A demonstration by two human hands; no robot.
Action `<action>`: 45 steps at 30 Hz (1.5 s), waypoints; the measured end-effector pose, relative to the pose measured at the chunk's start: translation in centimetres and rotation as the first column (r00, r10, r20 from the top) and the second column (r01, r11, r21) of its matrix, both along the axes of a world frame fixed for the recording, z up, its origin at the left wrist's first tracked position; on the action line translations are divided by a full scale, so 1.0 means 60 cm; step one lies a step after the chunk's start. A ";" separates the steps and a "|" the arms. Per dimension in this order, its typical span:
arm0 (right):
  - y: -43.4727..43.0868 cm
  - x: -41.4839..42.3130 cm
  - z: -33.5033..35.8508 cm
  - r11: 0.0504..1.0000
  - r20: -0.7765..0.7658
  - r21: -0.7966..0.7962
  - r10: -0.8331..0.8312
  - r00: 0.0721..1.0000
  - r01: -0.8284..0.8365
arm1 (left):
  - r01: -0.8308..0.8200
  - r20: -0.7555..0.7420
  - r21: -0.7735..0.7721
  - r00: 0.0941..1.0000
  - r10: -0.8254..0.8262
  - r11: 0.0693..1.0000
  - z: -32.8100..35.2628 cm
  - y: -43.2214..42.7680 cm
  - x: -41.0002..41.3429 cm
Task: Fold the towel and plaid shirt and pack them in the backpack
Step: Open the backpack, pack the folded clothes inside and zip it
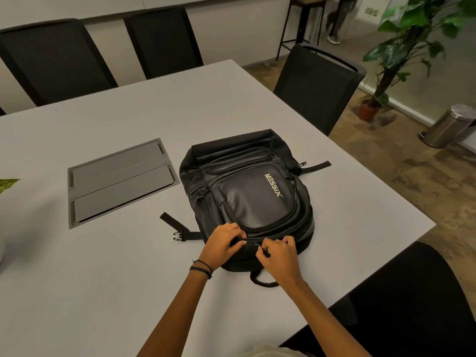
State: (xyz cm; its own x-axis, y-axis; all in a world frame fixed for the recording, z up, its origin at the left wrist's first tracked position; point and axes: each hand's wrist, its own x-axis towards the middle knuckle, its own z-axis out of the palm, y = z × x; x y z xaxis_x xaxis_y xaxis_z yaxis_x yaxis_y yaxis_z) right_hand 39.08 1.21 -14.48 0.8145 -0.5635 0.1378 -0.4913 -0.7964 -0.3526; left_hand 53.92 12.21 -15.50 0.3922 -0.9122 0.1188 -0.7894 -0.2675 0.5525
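Observation:
A black backpack [247, 191] lies flat on the grey table [103, 279], front pocket up, its top end toward me. My left hand [222, 243] grips the bag's top edge beside the zip line, fingers curled over the fabric. Just to its right, my right hand [279, 255] pinches a zipper pull at the same edge. The bag's zip looks closed along the visible part. No towel or plaid shirt shows anywhere in view.
A grey recessed cable hatch [121, 181] sits in the table left of the bag. Black chairs [319, 86] stand around the table, one at my near right. A potted plant [401, 47] and a steel bin [448, 126] stand on the floor at right. A person stands far behind.

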 end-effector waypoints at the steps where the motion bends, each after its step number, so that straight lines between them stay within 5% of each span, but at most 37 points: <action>1: -0.002 -0.002 0.000 1.000 0.007 0.001 0.010 1.000 -0.010 | 0.000 -0.004 0.001 1.000 0.000 1.000 0.001 0.000 0.000; 21: -0.109 -0.074 -0.009 0.990 0.085 0.115 -0.097 0.992 0.087 | 0.053 0.039 0.070 0.998 -0.056 0.996 0.014 -0.018 -0.003; 25: -0.118 -0.075 -0.009 0.987 0.083 0.125 -0.110 0.990 0.099 | 0.105 0.181 -0.011 0.978 -0.102 0.994 0.010 -0.045 -0.037; 30: -0.126 -0.083 -0.013 0.984 0.168 0.148 -0.125 0.978 0.100 | 0.255 0.259 0.120 0.925 -0.278 0.960 0.028 -0.106 -0.069; 36: -0.129 -0.091 -0.022 0.990 0.178 0.111 -0.106 0.978 0.087 | 0.240 0.306 0.344 0.886 -0.350 0.908 0.025 -0.159 -0.076; 45: -0.134 -0.082 -0.035 0.995 0.154 0.099 -0.044 0.987 0.029 | 0.187 0.395 0.290 0.870 -0.295 0.939 0.001 -0.154 -0.090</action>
State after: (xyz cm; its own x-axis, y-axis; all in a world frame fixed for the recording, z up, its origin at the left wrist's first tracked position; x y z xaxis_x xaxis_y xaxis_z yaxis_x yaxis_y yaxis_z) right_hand 34.17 -6.83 -16.59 0.7657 -0.6096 0.2053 -0.4529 -0.7375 -0.5009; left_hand 48.54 2.94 -15.44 0.1166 -0.9932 -0.0058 -0.9888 -0.1166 0.0929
